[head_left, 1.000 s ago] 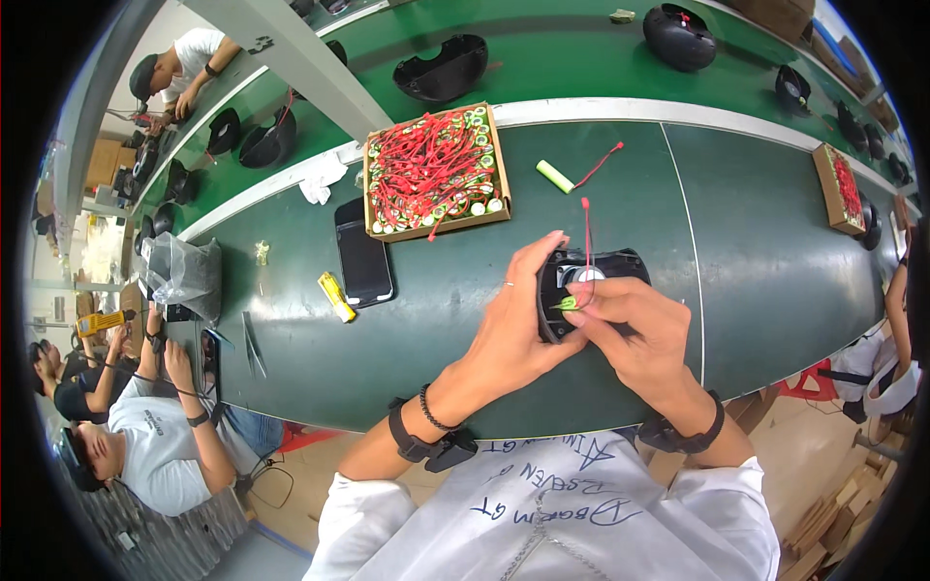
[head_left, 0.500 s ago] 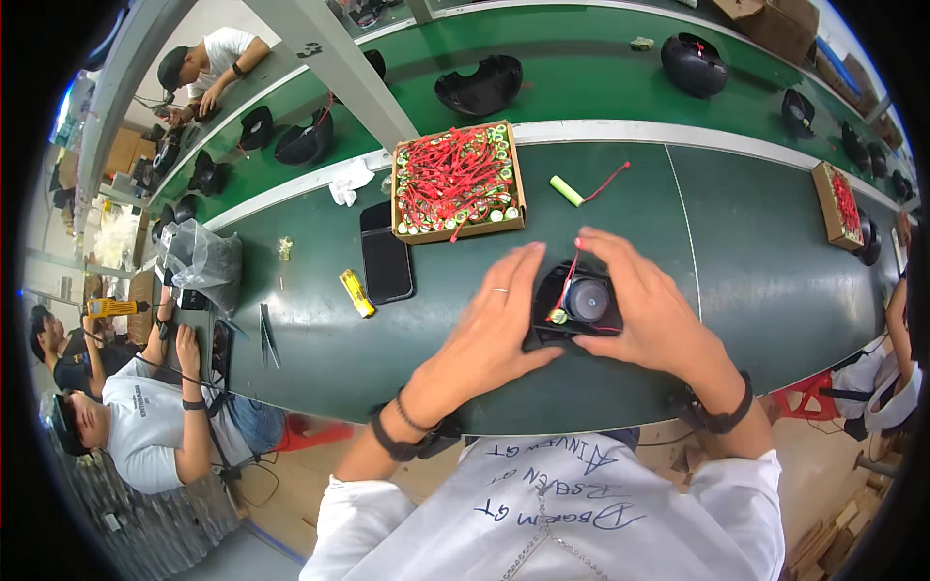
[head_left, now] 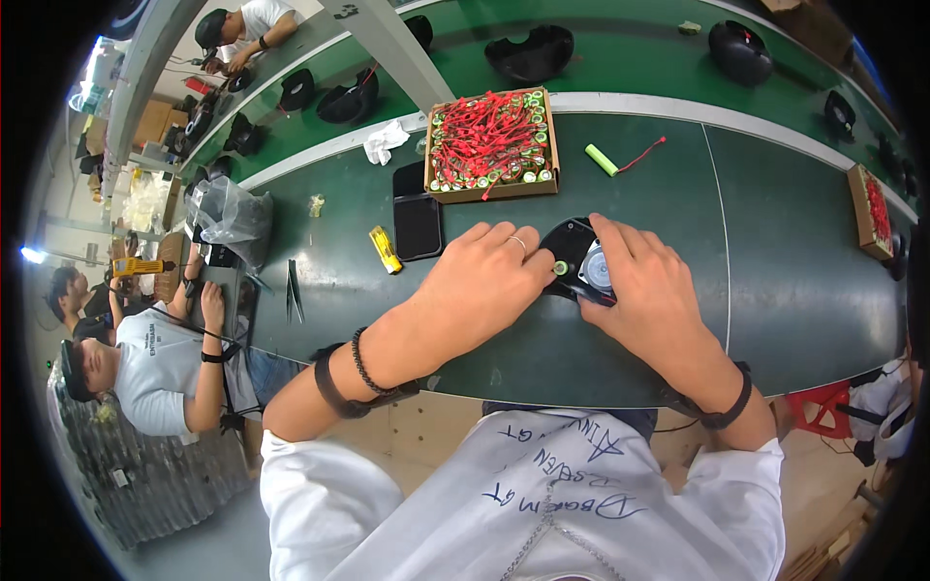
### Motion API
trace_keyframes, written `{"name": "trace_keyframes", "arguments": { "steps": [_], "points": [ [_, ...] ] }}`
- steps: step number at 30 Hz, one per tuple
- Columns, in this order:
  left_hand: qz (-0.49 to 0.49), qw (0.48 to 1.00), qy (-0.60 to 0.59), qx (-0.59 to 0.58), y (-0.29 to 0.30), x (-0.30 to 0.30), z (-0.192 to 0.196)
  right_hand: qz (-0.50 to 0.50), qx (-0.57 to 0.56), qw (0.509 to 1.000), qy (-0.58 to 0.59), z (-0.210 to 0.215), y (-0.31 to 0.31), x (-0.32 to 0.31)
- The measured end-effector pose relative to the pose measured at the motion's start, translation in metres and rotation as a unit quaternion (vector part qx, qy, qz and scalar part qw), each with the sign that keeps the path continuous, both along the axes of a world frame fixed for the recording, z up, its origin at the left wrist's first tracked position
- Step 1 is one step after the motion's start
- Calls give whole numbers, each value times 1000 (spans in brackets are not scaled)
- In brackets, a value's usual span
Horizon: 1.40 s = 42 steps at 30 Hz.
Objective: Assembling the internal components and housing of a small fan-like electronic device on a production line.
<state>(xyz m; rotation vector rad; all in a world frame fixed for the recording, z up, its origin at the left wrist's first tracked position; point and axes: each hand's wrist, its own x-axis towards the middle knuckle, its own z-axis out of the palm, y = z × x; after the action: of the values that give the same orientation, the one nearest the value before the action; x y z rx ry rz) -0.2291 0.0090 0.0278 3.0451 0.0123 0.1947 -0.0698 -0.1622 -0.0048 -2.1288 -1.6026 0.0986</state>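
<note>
A black plastic housing (head_left: 567,238) with a round speaker (head_left: 596,270) set in it is on the green workbench in front of me. My right hand (head_left: 644,281) grips its right side, thumb at the near edge and fingers over the far edge. At the left side of the housing, my left hand (head_left: 489,281) has its fingers bent and pressed together on a small green battery cell (head_left: 560,267). Only the cell's round end shows; the fingers hide the rest. Beyond the housing lies a loose green battery cell (head_left: 602,160) with a red lead.
A cardboard box (head_left: 504,192) full of red-wired cells stands behind, beside a black phone (head_left: 418,228). Left lie a yellow object (head_left: 385,250), tweezers (head_left: 294,292) and a plastic bag (head_left: 232,223). Black housings (head_left: 529,54) line the far belt. A co-worker (head_left: 160,368) sits left.
The view has shifted, so the bench items appear higher and further right. My left hand has closed in from beside the housing onto the cell. The housing now sits turned and tilted.
</note>
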Motion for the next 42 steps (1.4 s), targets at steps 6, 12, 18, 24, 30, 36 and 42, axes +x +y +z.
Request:
{"name": "trace_keyframes", "arguments": {
  "steps": [6,12,18,24,30,36,42],
  "points": [
    [173,961,-27,-214,-22,-3,-7,-11,18,1000,-2,-4,-1,0],
    [189,947,-40,-255,-14,-3,-8,-2,28,1000,-13,-5,2,-1],
    [135,966,18,-218,-5,-4,7,2,42,999,-15,-6,1,-1],
    [110,978,-25,-178,-10,0,6,0,34,999,-14,-7,-2,0],
    [180,935,-70,-297,-40,-3,-10,-4,34,999,6,-8,-1,1],
    [272,906,-218,-238,-85,-1,-61,-20,48,999,12,-9,3,3],
    [255,922,-278,-89,-85,11,-81,-33,46,997,49,-16,0,11]
  ]
}}
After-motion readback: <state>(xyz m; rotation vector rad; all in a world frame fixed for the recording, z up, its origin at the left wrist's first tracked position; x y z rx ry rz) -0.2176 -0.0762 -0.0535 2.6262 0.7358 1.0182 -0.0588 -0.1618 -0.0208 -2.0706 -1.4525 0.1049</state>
